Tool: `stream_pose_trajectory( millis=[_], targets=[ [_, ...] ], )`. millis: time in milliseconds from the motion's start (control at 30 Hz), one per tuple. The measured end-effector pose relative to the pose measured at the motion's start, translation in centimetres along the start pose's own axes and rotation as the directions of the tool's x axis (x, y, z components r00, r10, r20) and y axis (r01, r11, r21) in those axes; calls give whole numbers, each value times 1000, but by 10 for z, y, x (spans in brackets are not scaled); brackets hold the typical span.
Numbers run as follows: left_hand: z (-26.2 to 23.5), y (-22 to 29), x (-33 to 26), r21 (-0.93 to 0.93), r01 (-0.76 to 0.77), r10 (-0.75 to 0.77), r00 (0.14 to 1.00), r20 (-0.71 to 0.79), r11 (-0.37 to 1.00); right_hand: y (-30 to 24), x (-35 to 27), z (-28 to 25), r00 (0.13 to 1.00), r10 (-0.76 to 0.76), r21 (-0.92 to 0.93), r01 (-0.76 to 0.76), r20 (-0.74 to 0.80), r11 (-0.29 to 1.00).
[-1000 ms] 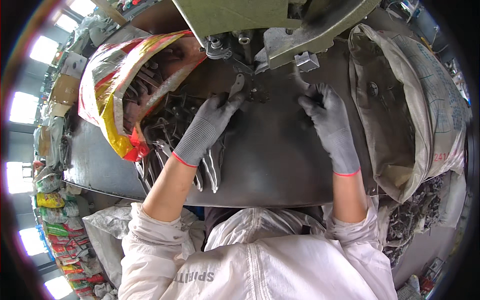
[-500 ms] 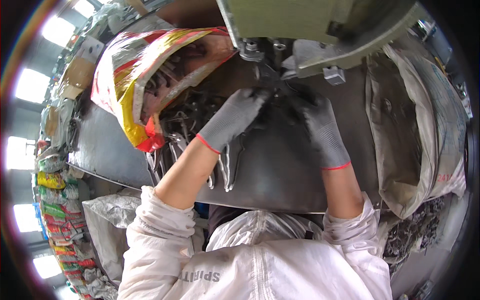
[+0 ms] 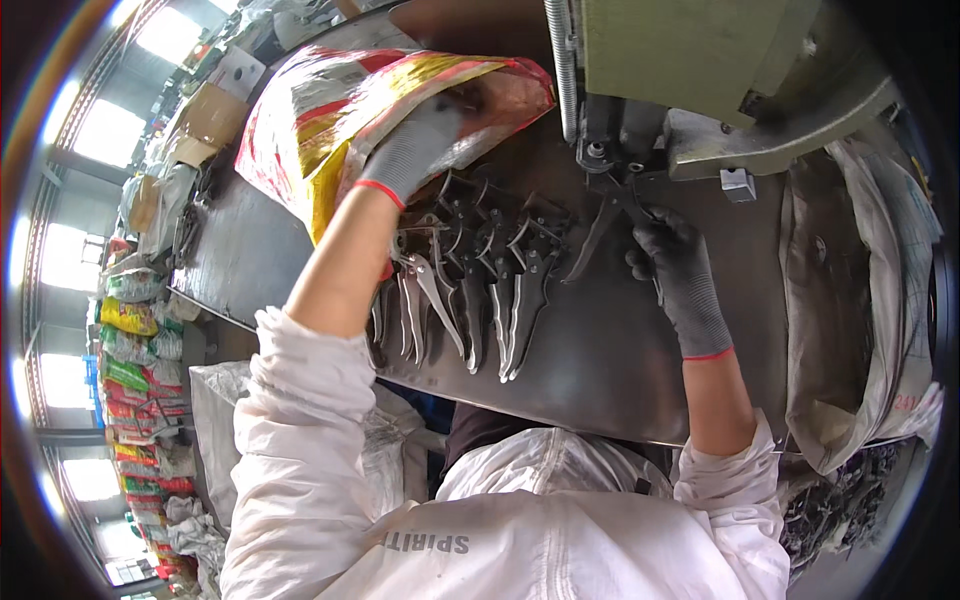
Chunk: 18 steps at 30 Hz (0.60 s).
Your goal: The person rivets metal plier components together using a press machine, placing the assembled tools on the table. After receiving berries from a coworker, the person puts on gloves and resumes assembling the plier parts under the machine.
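My left hand (image 3: 415, 150), in a grey glove with a red cuff, reaches into the mouth of a red, yellow and white woven sack (image 3: 300, 130). Its fingers are hidden there. My right hand (image 3: 675, 255), gloved alike, is closed around one handle of a dark pliers-like tool (image 3: 597, 238). That tool's other handle stands apart to the left, and its top end sits under the head of a machine (image 3: 600, 150). Between my hands, a row of several similar pliers-like tools (image 3: 500, 270) lies on the metal table (image 3: 590, 350), handles toward me.
The machine's green housing (image 3: 690, 60) and curved metal arm (image 3: 800, 140) overhang the back of the table. A grey sack (image 3: 850, 320) stands open at the right, above a heap of dark parts (image 3: 850, 500). Filled bags (image 3: 130, 375) line the far left.
My left hand has left the machine and gone left into the sack, uncovering the row of tools. My right hand stays by the machine, now lower on a tool handle. The view has shifted.
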<state>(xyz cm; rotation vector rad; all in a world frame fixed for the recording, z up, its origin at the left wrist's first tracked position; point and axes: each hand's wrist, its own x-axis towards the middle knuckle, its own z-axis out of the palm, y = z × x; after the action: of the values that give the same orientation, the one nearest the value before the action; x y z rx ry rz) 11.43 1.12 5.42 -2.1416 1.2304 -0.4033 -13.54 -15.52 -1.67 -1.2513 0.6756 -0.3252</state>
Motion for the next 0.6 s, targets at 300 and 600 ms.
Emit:
stream_pose_trajectory(
  millis=[300,600],
  targets=[
    [46,-15,-50,-327,16,-52,993,-104,945,-19,-9,2,976,-218,-283,207,-11,937],
    [69,-28,-35,-591,137,-177,984,-10,795,-20,-19,3,999,0,-266,10,35,964]
  ],
)
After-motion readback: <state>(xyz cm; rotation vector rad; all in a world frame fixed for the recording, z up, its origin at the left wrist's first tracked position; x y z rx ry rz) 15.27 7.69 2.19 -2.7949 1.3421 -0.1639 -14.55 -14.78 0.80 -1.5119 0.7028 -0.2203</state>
